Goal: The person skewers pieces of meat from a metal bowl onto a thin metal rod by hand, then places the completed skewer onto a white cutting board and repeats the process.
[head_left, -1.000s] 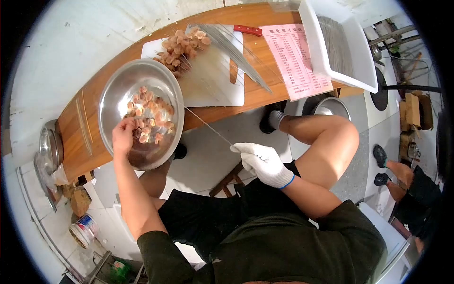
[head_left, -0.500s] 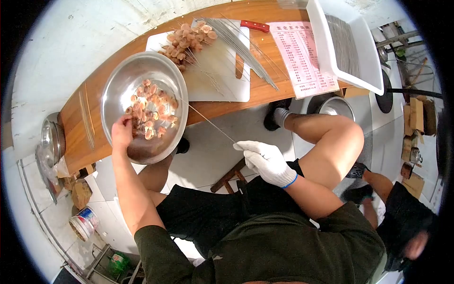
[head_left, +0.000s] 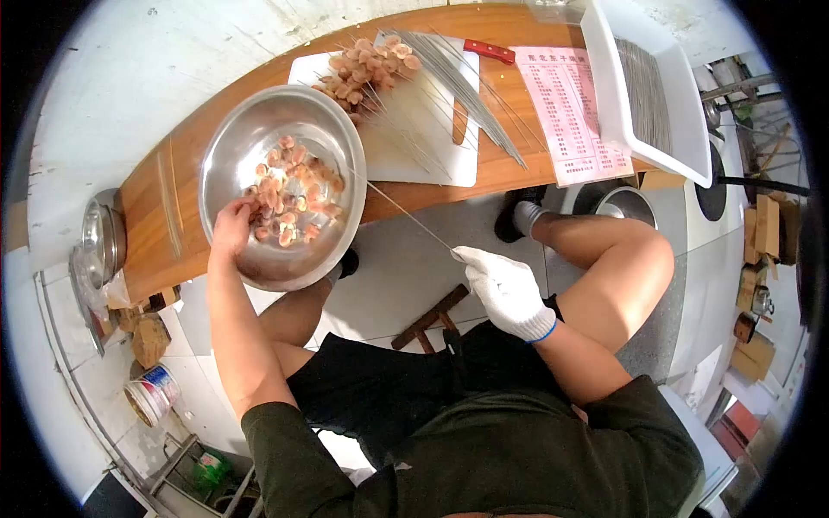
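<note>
A wide steel bowl sits tilted toward me at the table's front edge, with a loose heap of small round reddish-tan meat pieces in it. My bare left hand is inside the bowl at the heap's left edge, its fingers pinched together on a piece of meat; the fingertips are partly hidden. Below and right of the bowl, my right hand, in a white knit glove, is closed on one end of a thin metal skewer. The skewer slants up and left, its far end over the bowl's right rim.
Behind the bowl, a white cutting board bears filled skewers and a bundle of bare skewers. A red-handled knife, a pink printed sheet and a white bin of skewers lie to the right.
The view has shifted, so the table and bowl appear further right. My left hand stays at the meat heap; my right hand still grips the skewer. A person at the lower right has left the view.
</note>
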Demonstrator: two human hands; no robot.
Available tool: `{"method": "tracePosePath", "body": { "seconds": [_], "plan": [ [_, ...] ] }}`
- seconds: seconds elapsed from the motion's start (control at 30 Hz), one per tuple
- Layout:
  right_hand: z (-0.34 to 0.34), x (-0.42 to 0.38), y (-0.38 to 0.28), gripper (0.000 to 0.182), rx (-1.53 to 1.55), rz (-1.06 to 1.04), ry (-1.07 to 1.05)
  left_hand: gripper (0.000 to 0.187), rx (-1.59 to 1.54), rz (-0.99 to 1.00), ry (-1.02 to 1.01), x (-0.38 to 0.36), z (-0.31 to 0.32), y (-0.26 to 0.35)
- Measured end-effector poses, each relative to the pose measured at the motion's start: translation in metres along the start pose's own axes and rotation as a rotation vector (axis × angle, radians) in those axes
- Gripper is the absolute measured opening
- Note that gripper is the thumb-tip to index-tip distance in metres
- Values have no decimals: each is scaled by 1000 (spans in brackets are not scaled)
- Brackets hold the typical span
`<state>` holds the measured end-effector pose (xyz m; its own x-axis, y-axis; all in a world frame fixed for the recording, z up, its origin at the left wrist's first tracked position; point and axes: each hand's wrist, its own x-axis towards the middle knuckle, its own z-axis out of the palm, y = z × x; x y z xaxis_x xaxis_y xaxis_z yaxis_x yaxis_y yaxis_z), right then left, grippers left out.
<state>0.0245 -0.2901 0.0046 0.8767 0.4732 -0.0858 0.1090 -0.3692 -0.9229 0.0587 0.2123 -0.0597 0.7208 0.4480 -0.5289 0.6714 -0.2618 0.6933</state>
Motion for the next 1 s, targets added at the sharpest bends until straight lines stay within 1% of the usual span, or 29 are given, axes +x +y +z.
{"method": "tracePosePath", "body": {
  "seconds": [0.03, 0.07, 0.1, 0.17, 0.2, 0.3, 0.33, 0.43, 0.47, 0.57, 0.6, 0.7, 0.73, 0.83, 0.87, 0.9, 0.97, 1.0],
  "plan": [
    [2, -1, 2, 29, 101, 77, 0, 25, 8, 19, -63, 1, 3, 1],
    [4, -3, 3, 29, 202, 154, -1, 26, -139, 9, -74, 1, 3, 1],
    [6, -4, 3, 29, 303, 234, -5, 26, -251, 8, -45, -11, 5, 16],
    [6, -4, 3, 30, 301, 251, -9, 28, -476, 7, 16, -30, 9, 38],
    [5, -3, 3, 30, 299, 256, -8, 28, -381, 9, 66, -20, 2, 28],
    [7, -2, 4, 30, 318, 245, -21, 27, 872, 236, 116, -17, -8, 22],
    [7, -2, 2, 31, 282, 228, -31, 29, 970, 139, 92, -29, 2, 36],
    [6, 1, -4, 31, 211, 191, -49, 30, 1466, 139, 22, -57, 28, 52],
    [6, 1, -4, 31, 217, 189, -46, 31, 1458, 218, 58, -61, 32, 44],
    [7, 0, -4, 31, 225, 164, -34, 35, 1348, 135, 43, -57, 39, 35],
    [6, -1, -4, 30, 225, 151, -29, 31, 1333, 232, 62, -47, 35, 18],
    [5, -3, -2, 30, 220, 166, -72, 25, 818, 203, 141, -57, 32, 21],
    [6, -4, 0, 30, 213, 159, -71, 20, 665, 273, 201, -59, 31, 15],
    [9, -5, 3, 31, 191, 135, -74, 20, 313, 332, 207, -70, 23, 23],
    [9, -6, 3, 31, 183, 126, -74, 21, 87, 215, 199, -77, 20, 27],
    [10, -6, 3, 31, 175, 118, -74, 22, -123, 197, 226, -78, 17, 24],
    [7, -6, -3, 32, 234, 173, -84, 23, -544, 161, 275, -79, 11, 17],
    [7, -6, -6, 32, 263, 198, -89, 26, -694, 172, 264, -85, 12, 15]
  ]
}}
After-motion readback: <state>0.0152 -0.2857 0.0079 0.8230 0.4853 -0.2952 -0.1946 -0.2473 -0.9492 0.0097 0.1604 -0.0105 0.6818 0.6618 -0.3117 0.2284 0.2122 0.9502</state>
